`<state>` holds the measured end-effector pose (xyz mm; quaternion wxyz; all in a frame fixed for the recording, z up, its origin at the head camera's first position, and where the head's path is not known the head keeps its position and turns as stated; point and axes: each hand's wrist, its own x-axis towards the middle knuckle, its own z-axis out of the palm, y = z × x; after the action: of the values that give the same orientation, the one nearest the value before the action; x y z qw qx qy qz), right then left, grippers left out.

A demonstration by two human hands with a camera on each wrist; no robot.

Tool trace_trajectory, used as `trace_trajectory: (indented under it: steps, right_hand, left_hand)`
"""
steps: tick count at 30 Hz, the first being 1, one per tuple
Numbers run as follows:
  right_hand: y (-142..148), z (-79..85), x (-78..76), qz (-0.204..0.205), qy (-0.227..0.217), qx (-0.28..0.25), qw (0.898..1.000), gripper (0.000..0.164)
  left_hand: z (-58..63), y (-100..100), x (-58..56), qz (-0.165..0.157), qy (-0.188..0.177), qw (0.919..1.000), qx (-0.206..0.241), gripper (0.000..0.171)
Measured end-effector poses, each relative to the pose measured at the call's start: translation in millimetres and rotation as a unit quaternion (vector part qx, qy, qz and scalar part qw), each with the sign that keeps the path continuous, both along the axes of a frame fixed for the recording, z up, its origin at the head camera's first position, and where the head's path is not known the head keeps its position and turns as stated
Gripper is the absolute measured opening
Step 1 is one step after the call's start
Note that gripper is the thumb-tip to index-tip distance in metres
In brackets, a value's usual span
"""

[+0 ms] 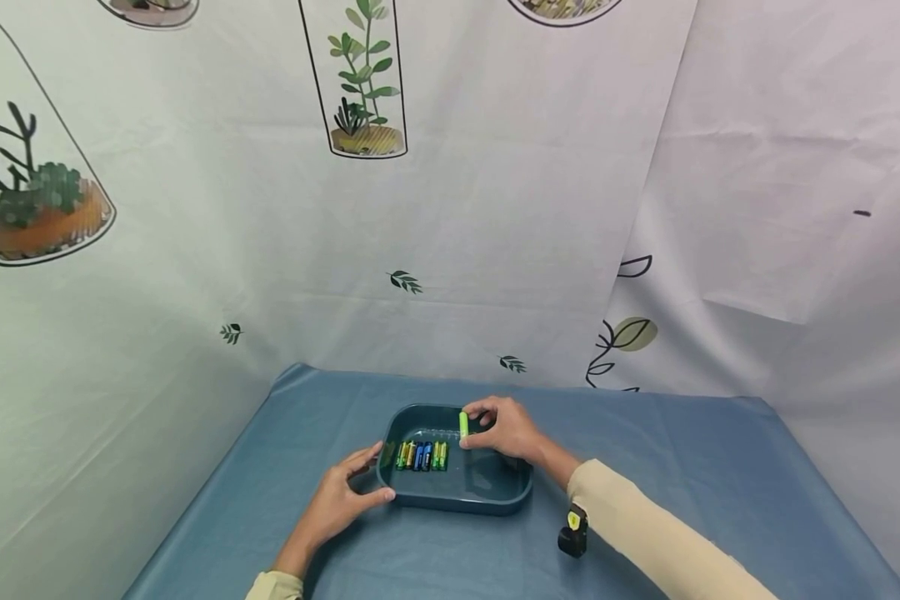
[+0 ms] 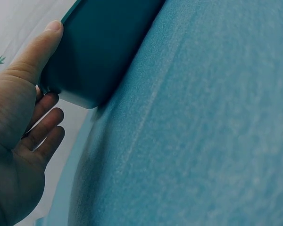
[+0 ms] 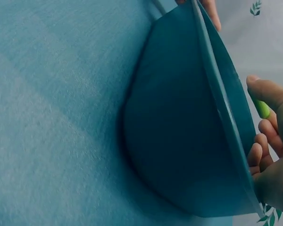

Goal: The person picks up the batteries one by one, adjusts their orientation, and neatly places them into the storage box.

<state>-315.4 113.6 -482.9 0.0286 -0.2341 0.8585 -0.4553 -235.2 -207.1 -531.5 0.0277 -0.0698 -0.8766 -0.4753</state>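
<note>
A blue-green rectangular tray [image 1: 461, 502] with rounded corners stands on the blue cloth. Inside its left part, several batteries [image 1: 422, 457] lie side by side in a row, some green and yellow, some blue. My right hand [image 1: 513, 429] pinches a light green battery [image 1: 463, 425] upright between thumb and fingers, above the tray's right half. In the right wrist view the battery's green end [image 3: 262, 108] shows past the thumb. My left hand [image 1: 337, 497] holds the tray's left end, thumb on the front rim and fingers along the side; its lower fingers hang loose in the left wrist view.
Blue cloth [image 1: 232, 517] covers the table around the tray. White sheeting [image 1: 480, 250] printed with plants hangs behind and at the sides. A small black device [image 1: 573, 533] is fixed at my right wrist, over the beige sleeve [image 1: 645, 525].
</note>
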Motion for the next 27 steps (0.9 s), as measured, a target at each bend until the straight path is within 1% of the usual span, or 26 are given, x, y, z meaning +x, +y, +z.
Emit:
trace_trajectory:
  steps: [6,12,18,27]
  right_hand:
    - [-7.0,-9.1,1.8,-0.007,-0.001,-0.008,1.000,0.047]
    - [-14.3,-16.7,1.6,-0.031,-0.002,-0.004,1.000,0.045]
    - [-19.9,-22.0,2.3,-0.043,-0.027,-0.005,0.999,0.044]
    - [-28.5,-25.3,4.5,-0.052,-0.040,-0.005,0.998,0.045]
  left_hand:
    - [-0.3,0.1,0.1,0.001,0.001,1.0000,-0.001,0.082]
    - [-0.6,-0.5,0.4,0.000,0.003,1.0000,0.004,0.082]
    - [-2.5,-1.2,-0.4,0.000,0.008,1.0000,-0.001,0.082]
    - [-3.7,-1.2,-0.5,-0.002,0.007,1.0000,0.000,0.082]
